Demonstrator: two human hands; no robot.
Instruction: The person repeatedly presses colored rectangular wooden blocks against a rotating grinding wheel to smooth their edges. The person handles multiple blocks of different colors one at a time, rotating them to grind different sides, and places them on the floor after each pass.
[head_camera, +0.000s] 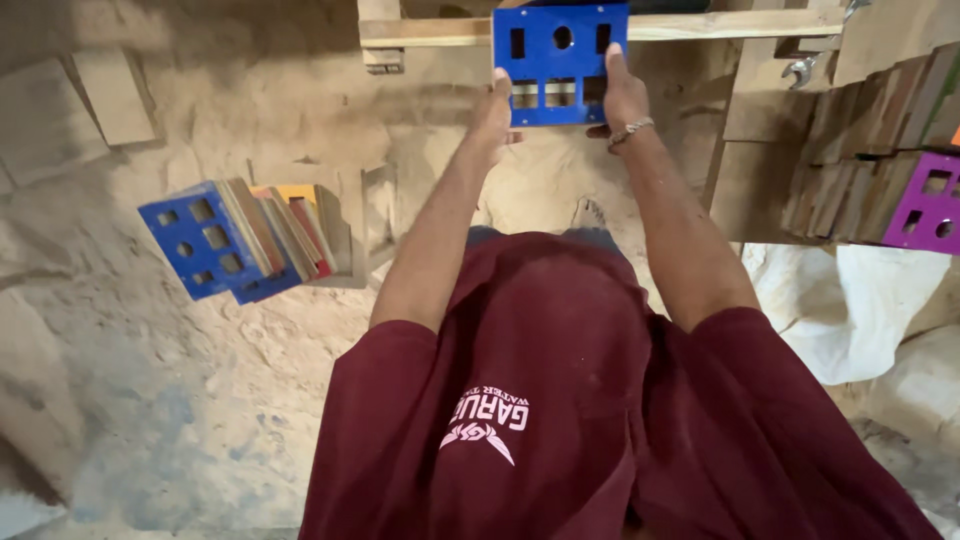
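blue panel (560, 62) | left hand (494, 112) grips left edge | right hand (622, 95) grips right edge | sandy floor (180, 400) open below

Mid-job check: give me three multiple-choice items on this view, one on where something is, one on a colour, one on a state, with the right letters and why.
1. Where is the stack of boards standing on edge?
A. On the sandy floor, on the left side of the view
B. On the wooden rail
C. In the person's lap

2. What colour is the panel held by both hands?
A. Purple
B. Blue
C. Yellow

3. How is that panel held?
A. Lying flat on the floor
B. In one hand only
C. Gripped at both side edges, up against the wooden rail

Answers:
1 A, the stack sits on the floor left of the arms.
2 B, its face is blue; the purple panel is off to the right.
3 C, the left hand and the right hand each clasp one edge.
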